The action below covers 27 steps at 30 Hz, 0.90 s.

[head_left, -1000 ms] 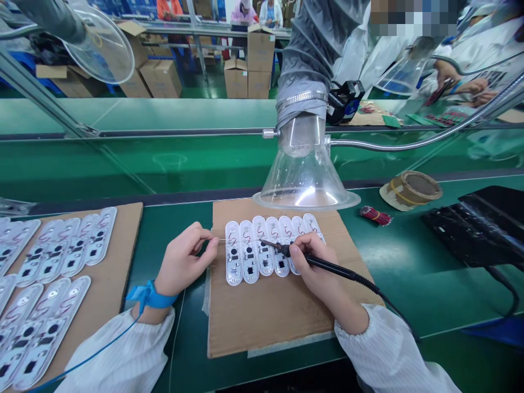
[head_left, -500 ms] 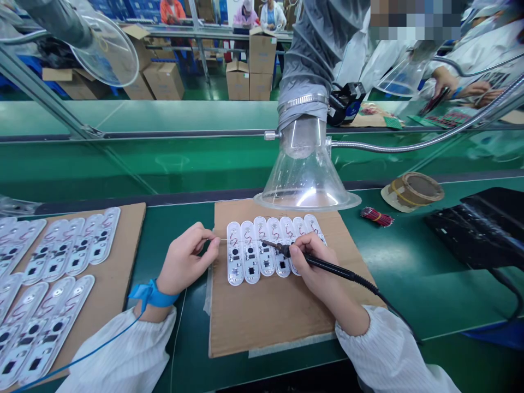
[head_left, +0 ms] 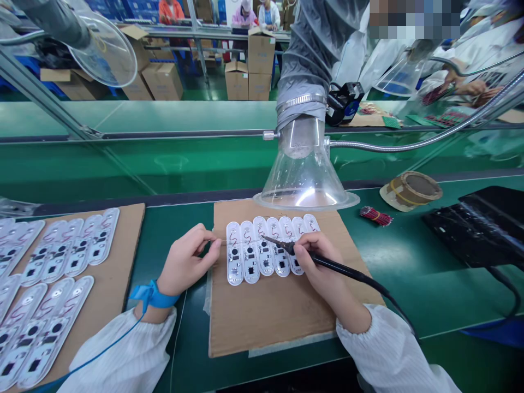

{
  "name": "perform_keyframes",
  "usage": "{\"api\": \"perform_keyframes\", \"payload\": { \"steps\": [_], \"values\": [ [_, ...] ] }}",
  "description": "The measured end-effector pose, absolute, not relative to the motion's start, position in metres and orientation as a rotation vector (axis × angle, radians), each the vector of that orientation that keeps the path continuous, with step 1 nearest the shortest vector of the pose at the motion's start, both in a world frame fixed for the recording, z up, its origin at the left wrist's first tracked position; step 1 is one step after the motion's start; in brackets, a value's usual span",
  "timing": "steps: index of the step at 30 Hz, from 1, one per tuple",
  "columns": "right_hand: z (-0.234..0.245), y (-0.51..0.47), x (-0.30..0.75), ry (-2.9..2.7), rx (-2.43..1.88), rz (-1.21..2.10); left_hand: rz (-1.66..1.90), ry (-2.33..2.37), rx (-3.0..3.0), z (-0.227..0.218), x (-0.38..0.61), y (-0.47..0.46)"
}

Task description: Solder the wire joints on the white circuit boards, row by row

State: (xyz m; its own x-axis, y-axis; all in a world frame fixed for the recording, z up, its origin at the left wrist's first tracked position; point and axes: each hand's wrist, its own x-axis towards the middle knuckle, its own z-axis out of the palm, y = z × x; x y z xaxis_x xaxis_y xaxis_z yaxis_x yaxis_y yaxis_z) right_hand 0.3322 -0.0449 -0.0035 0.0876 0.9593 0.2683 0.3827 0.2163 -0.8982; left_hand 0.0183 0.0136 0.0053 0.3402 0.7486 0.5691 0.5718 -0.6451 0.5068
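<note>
A row of several white rounded strips (head_left: 250,265) carrying small circuit boards and red wires lies on a cardboard sheet (head_left: 270,322). My right hand (head_left: 321,267) grips a black soldering iron (head_left: 344,267) like a pen, its tip at the upper part of the third strip from the left. Between thumb and forefinger, my left hand (head_left: 190,256) pinches a thin solder wire (head_left: 239,240), which stretches right across the strips toward the iron's tip. Whether wire and tip touch is too small to tell. A blue wrist strap (head_left: 153,296) circles my left wrist.
Above the strips hangs a clear fume hood (head_left: 307,180). More strips rest on a second cardboard (head_left: 110,295) at left. To the right are a bundle of red wires (head_left: 375,215), a round cardboard-sided container (head_left: 411,191) and a black object (head_left: 478,224). Co-workers sit beyond the partition.
The iron's tip has shifted very slightly up on the third strip, and my right hand has tilted a little with it. My left hand keeps its pinch on the wire.
</note>
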Motion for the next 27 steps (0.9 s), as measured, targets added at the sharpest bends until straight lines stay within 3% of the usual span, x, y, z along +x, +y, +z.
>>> {"api": "perform_keyframes", "payload": {
  "steps": [27],
  "values": [
    [0.007,-0.054,0.332,-1.793,-1.391,0.69,1.176,1.197,2.439,0.005,0.005,0.02]
  ]
}}
